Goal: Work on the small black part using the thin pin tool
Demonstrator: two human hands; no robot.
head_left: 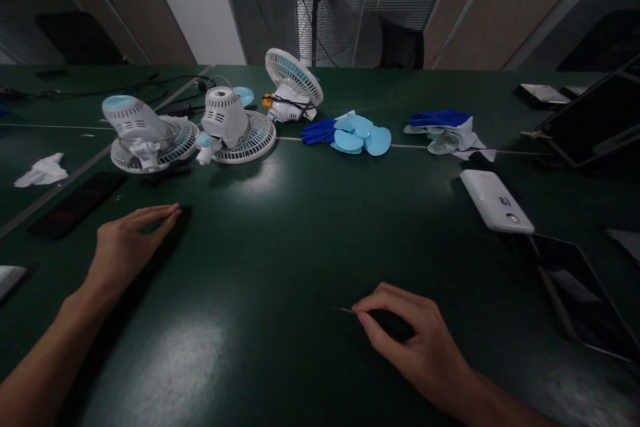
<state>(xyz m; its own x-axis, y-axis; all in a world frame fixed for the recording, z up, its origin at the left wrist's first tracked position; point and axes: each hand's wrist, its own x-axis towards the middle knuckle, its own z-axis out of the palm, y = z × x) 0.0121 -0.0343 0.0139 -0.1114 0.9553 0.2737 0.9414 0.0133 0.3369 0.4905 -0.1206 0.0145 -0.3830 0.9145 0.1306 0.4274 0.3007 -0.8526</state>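
Observation:
My right hand [405, 327] is closed around the dark handle of a screwdriver [393, 325], whose thin metal shaft points left, low over the green table [280, 247]. My left hand [133, 233] reaches out with thumb and fingertips pinched together. A small dark spot shows at those fingertips, too unclear to name. Beyond that hand, two white fan heads [225, 117] [143, 123] lie grille down, the nearest things to it along with a black phone [77, 203]. A third fan [293, 87] sits farther back with its grille tilted up.
Light-blue fan blades [363, 135] lie beside a blue glove [319, 131]; another blue-and-white glove [445, 121] is farther right. To my right are a white power bank [497, 201] and a dark tablet [585, 293]. A crumpled white cloth [43, 171] lies far left, near cables [130, 88].

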